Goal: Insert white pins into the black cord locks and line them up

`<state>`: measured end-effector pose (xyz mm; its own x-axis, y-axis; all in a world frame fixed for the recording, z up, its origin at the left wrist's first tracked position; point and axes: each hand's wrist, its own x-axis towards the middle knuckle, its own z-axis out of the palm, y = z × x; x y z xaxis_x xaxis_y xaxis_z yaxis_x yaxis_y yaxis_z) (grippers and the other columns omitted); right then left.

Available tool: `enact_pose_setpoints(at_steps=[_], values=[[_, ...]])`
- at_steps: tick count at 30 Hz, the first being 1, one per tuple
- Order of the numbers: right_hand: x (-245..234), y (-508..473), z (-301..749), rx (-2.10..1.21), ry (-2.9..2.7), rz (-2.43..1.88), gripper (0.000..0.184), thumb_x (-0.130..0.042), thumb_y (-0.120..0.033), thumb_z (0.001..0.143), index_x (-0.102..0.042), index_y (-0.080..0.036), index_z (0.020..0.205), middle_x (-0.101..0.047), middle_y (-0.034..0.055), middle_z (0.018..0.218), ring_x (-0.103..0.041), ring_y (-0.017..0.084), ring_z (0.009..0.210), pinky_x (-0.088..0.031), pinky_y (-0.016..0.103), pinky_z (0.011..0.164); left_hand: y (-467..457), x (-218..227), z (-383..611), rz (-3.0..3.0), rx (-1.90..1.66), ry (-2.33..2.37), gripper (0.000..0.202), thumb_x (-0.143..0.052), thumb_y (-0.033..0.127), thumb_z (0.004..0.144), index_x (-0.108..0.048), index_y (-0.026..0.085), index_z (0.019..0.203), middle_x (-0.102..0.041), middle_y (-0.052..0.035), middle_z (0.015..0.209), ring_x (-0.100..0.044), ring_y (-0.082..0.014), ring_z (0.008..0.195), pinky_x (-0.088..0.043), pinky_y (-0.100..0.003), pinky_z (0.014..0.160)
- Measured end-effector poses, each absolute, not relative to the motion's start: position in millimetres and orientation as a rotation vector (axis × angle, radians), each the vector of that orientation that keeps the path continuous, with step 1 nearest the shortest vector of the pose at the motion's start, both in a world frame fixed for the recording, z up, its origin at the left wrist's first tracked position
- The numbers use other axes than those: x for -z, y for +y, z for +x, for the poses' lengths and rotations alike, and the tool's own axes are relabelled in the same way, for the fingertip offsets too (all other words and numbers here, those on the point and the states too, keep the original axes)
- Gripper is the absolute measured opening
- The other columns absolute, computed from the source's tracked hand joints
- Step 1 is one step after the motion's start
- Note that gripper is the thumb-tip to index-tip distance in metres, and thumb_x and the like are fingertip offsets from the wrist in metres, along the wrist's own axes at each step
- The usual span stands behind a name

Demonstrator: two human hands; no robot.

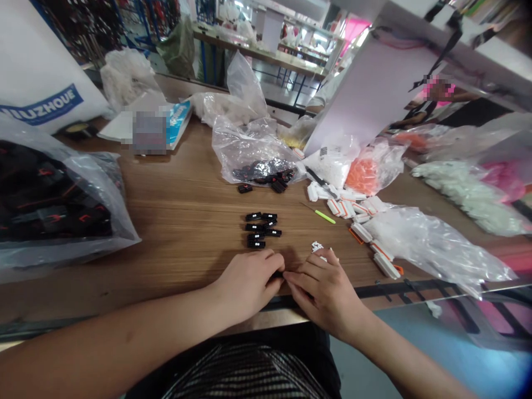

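Note:
My left hand (248, 280) is closed at the table's front edge, its thumb and fingers pinching a small black connector housing (277, 274) that is mostly hidden. Against the same piece, the fingertips of my right hand (328, 289) are pressed together; whatever they hold is too small to make out. Just beyond my left hand lies a group of several black connector housings (255, 227), each with small white spots. A little pile of tiny white parts (316, 245) sits at the fingers of my right hand.
A yellow-green pick tool (324, 216) lies right of centre, near white and orange connector housings (343, 208). Clear bags of black parts stand ahead (253, 147) and at left (118, 205). Bags of white (332, 160) and orange parts (363, 172) stand farther back. Another person (440, 105) is at far right.

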<state>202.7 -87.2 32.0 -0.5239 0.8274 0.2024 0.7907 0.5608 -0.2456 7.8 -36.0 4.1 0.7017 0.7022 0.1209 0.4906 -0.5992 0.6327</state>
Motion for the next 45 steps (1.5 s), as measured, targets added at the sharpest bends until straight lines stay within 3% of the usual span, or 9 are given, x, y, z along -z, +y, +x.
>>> enact_pose_setpoints(at_steps=[5,10,13,17,28,33,39,45], values=[[-34.1,-82.7,227.7,-0.329,-2.339,-1.437,0.021,-0.056,-0.023,0.093,-0.073,-0.026,0.104,-0.074,0.0023,0.085,-0.065,0.019,0.08,-0.043,0.039,0.083,-36.3,-5.6,6.4,2.321,-0.474,0.91,0.002,-0.061,0.02,0.089,-0.059,0.02,0.09,-0.063,0.0007,0.087,-0.058,-0.016,0.068,-0.045,-0.03,0.063],[-30.9,-61.9,297.6,-0.326,-2.016,-1.886,0.023,-0.056,-0.032,0.089,-0.076,-0.021,0.092,-0.076,0.0065,0.094,-0.068,0.023,0.081,-0.05,0.037,0.075,-36.5,-5.6,6.6,2.323,-0.466,0.921,0.003,-0.062,0.021,0.089,-0.06,0.02,0.09,-0.064,0.0003,0.09,-0.058,-0.0153,0.067,-0.043,-0.03,0.062],[-27.0,-50.7,325.9,-0.531,-1.983,-1.999,0.025,-0.058,-0.038,0.087,-0.077,-0.023,0.093,-0.077,0.0051,0.1,-0.07,0.024,0.085,-0.052,0.036,0.077,-35.8,-6.9,7.4,2.318,-0.455,0.932,0.003,-0.062,0.021,0.089,-0.06,0.019,0.089,-0.065,-0.0001,0.09,-0.057,-0.0148,0.066,-0.043,-0.029,0.061],[-24.9,-43.5,334.6,-0.665,-2.006,-2.006,0.028,-0.059,-0.043,0.086,-0.077,-0.025,0.097,-0.077,0.0026,0.093,-0.068,0.021,0.079,-0.052,0.034,0.072,-35.2,-8.5,7.7,2.316,-0.455,0.933,0.002,-0.061,0.021,0.089,-0.06,0.019,0.09,-0.065,-0.0001,0.09,-0.057,-0.0144,0.066,-0.042,-0.029,0.061],[-26.8,-43.2,323.9,-0.461,-2.199,-1.949,0.02,-0.059,-0.035,0.087,-0.074,-0.024,0.085,-0.074,0.0031,0.087,-0.067,0.021,0.077,-0.05,0.034,0.071,-35.0,-7.4,7.8,2.317,-0.457,0.93,0.003,-0.061,0.021,0.088,-0.06,0.019,0.089,-0.065,0.0004,0.09,-0.056,-0.014,0.065,-0.042,-0.029,0.061],[-22.3,-44.7,324.2,-0.477,-2.149,-1.976,0.019,-0.059,-0.037,0.087,-0.074,-0.025,0.087,-0.074,0.0013,0.09,-0.067,0.02,0.078,-0.05,0.034,0.073,-35.9,-4.7,7.0,2.329,-0.477,0.925,0.003,-0.061,0.022,0.089,-0.06,0.019,0.09,-0.065,0.0002,0.091,-0.057,-0.0144,0.066,-0.042,-0.029,0.061],[-30.9,-47.2,313.5,-0.503,-2.071,-2.091,0.017,-0.059,-0.035,0.086,-0.07,-0.023,0.08,-0.072,0.0017,0.079,-0.065,0.019,0.071,-0.048,0.033,0.066,-35.3,-4.8,7.2,2.337,-0.469,0.923,0.005,-0.062,0.022,0.089,-0.059,0.02,0.092,-0.064,0.0007,0.093,-0.059,-0.0165,0.071,-0.043,-0.031,0.063],[-51.1,-69.4,247.8,-0.577,-2.177,-1.644,0.019,-0.055,-0.034,0.094,-0.066,-0.022,0.082,-0.069,0.0014,0.081,-0.062,0.017,0.075,-0.043,0.035,0.079,-34.1,-5.6,7.0,2.325,-0.448,0.944,0.005,-0.063,0.022,0.089,-0.059,0.02,0.092,-0.063,0.0015,0.091,-0.059,-0.0158,0.07,-0.043,-0.029,0.062]])
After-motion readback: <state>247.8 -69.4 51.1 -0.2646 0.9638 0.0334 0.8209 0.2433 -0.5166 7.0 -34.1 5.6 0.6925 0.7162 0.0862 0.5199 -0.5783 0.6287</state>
